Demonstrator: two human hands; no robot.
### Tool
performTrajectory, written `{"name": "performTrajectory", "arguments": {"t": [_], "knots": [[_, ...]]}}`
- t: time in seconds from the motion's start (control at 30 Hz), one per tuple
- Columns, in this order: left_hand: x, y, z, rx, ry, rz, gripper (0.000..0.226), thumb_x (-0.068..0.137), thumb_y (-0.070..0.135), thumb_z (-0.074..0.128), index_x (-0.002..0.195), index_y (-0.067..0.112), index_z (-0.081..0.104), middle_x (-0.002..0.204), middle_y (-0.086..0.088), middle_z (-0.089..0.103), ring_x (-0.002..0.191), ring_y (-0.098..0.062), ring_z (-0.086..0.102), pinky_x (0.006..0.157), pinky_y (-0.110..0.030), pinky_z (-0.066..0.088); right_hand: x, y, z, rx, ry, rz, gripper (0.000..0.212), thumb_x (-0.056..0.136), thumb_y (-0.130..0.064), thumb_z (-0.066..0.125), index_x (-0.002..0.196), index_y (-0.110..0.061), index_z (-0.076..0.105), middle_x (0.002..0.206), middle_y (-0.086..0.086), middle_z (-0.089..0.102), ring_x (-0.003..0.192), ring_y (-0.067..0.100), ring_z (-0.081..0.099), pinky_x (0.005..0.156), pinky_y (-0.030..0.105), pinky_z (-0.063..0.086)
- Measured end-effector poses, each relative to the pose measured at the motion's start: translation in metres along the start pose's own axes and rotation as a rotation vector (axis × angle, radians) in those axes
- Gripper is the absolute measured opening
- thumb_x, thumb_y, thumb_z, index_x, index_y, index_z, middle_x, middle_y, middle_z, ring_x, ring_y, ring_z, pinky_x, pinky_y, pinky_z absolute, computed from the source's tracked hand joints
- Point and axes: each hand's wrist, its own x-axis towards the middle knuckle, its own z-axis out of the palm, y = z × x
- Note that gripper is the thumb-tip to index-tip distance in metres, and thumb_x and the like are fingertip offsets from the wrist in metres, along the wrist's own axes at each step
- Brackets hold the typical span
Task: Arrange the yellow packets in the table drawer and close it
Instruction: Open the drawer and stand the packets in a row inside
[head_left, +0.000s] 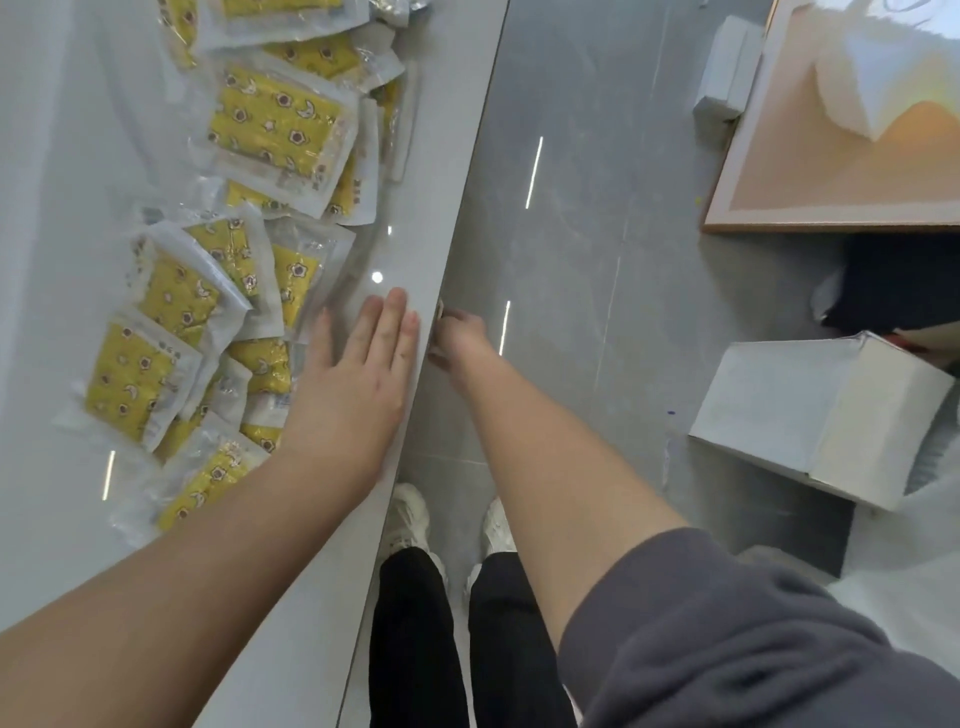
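- Glossy pale-grey table at left; grey tiled floor at right, with white box on it.
- Yellow packets scattered flat on table top in a loose, overlapping band.
- Left hand laid palm down near table edge, fingers straight and close together, holding nothing.
- Packets just left of that hand; nearest ones touching its outer edge and lying under the wrist.
- Packet long axes mixed: mostly running away from the person, several skewed diagonally.
- Right hand below table edge, against table front; fingers hidden, grip not determinable; apart from packets.
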Motion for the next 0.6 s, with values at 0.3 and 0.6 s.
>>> {"name": "performTrajectory", "arguments": {"t": [0.3, 0.6], "knots": [[-0.001, 0.000, -0.004, 0.017, -0.002, 0.010, 0.121, 0.085, 0.038, 0.065, 0.138, -0.007, -0.034, 0.147, -0.027, -0.037, 0.144, -0.038, -0.021, 0.116, -0.058, 0.002, -0.006, 0.001, -0.060, 0.055, 0.126, 0.051, 0.006, 0.093, -0.019, 0.053, 0.089, -0.016, 0.058, 0.083, 0.004, 0.059, 0.077, 0.017, 0.057, 0.079, 0.034, 0.048], [-0.003, 0.002, -0.009, 0.058, -0.002, -0.007, 0.128, 0.080, 0.041, 0.070, 0.138, -0.008, -0.032, 0.150, -0.028, -0.031, 0.145, -0.040, -0.016, 0.118, -0.056, 0.002, -0.059, 0.002, -0.147, 0.086, -0.056, -0.074, 0.091, 0.070, -0.076, 0.060, 0.146, -0.035, 0.031, 0.143, -0.001, 0.046, 0.127, 0.026, 0.048, 0.103, 0.054, 0.042]]}}
